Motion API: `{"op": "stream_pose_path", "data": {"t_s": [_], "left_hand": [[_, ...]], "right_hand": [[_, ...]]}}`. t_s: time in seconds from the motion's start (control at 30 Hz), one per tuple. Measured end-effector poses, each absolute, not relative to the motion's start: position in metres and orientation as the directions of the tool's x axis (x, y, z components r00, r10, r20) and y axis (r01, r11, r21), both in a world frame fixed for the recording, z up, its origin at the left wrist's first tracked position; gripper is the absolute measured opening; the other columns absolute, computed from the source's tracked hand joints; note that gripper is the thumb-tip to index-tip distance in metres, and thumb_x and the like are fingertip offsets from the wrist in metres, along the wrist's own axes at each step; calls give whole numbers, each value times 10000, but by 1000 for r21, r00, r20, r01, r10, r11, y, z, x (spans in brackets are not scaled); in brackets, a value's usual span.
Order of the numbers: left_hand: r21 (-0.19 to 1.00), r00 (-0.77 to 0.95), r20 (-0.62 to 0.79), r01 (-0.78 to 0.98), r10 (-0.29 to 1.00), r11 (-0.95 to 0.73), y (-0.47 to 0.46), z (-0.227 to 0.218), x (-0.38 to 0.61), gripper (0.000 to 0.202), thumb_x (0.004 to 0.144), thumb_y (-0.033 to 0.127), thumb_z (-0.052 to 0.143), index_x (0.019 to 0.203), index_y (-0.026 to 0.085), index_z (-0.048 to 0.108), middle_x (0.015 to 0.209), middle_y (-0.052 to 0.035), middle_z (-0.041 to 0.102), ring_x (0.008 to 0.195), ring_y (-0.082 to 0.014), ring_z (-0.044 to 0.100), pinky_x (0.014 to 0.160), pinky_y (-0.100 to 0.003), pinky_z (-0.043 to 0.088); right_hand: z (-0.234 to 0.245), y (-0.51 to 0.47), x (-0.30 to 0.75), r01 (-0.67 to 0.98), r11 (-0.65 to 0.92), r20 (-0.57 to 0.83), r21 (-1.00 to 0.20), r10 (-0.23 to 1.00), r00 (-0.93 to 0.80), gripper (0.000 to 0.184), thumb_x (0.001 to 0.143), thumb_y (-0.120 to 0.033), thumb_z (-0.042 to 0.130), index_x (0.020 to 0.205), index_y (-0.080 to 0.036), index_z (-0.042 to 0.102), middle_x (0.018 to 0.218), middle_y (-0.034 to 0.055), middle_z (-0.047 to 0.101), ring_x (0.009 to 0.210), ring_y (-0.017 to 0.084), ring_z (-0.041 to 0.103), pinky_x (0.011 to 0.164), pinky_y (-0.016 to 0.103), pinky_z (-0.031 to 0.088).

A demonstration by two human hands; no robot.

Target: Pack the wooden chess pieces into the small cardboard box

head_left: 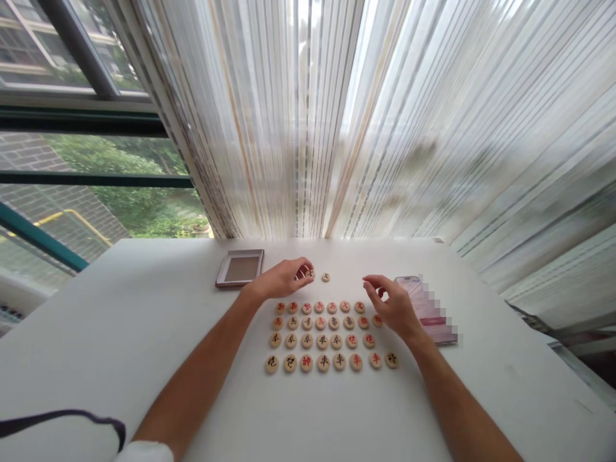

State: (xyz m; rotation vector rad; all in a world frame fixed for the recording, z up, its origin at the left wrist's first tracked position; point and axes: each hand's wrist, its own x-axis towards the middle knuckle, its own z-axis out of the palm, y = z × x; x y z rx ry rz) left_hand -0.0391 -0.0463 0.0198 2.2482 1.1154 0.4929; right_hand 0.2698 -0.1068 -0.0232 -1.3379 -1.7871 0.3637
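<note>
My left hand reaches over the back of the white table, its thumb and fingers around a round wooden Chinese chess piece with a black character. Just right of it another black-marked piece lies by itself. My right hand hovers at the right end of the rows, thumb and forefinger tips brought together with no piece visible between them. A red-marked piece lies partly under that hand. Below both hands, several rows of pieces lie face up, some with red characters and some with black.
A shallow open box or lid sits at the back left of the white table. Right of my right hand lies a pinkish flat item, partly blurred out. Striped sheer curtains hang behind the table, with a window at left.
</note>
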Motion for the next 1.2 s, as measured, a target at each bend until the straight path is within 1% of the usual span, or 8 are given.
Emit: {"op": "stream_pose_path", "data": {"t_s": [0.07,0.17,0.23,0.33,0.5,0.63,0.9,1.2], "left_hand": [[678,637,76,530,767,-508,-61,32,-28,266,965,377,603,1168,207,593,931,-38,730,844,-172,690,768,-278,533],[719,697,86,451,712,-529,-79,42,-11,249,966,336,625,1184,223,586,925,-19,736,839,-152,696,772,-261,542],[754,728,114,379,676,-536,-87,44,-1,248,959,316,646,1177,211,589,916,-25,741,837,-156,702,777,-272,549],[784,753,150,304,641,-541,-93,43,9,255,937,286,685,1159,193,600,908,-34,744,822,-160,704,768,-283,553],[791,755,145,299,640,-533,-96,42,13,255,918,290,715,1129,181,624,861,-28,739,784,-157,702,728,-273,552],[799,758,140,294,637,-525,-96,41,13,257,911,292,724,1125,180,637,851,-26,745,772,-155,710,715,-266,558],[809,787,127,271,604,-523,-96,44,10,262,961,237,646,1218,187,628,955,-57,763,871,-173,727,786,-300,582],[818,773,171,234,611,-526,-96,47,10,219,967,236,632,1173,161,630,963,-66,763,897,-172,726,829,-318,594]], "right_hand": [[-20,-115,261,617,434,475,-657,873,-108,229,969,-390,575,1070,-221,693,934,68,746,726,197,649,585,301,545],[-16,-127,248,570,499,493,-653,851,-180,174,968,-357,598,1062,-238,683,961,55,748,751,188,661,657,311,576],[-13,-133,242,540,526,495,-657,842,-217,151,967,-342,609,1063,-241,669,949,43,746,766,183,672,708,316,583],[-12,-139,236,476,540,482,-695,840,-248,129,968,-325,621,1062,-241,649,929,35,735,785,180,680,728,314,576],[-15,-142,232,279,477,427,-834,877,-220,155,952,-337,659,1066,-236,627,957,51,707,850,201,685,775,344,579],[-17,-142,230,190,447,412,-874,890,-195,156,943,-359,674,1022,-236,620,927,39,668,845,196,670,777,343,579],[-12,-141,230,128,399,371,-908,908,-196,174,937,-375,688,1015,-240,611,926,38,665,835,199,685,789,366,592],[-12,-143,233,104,422,395,-900,894,-212,184,946,-313,688,1106,-253,619,1013,47,699,907,200,701,852,375,587]]}}
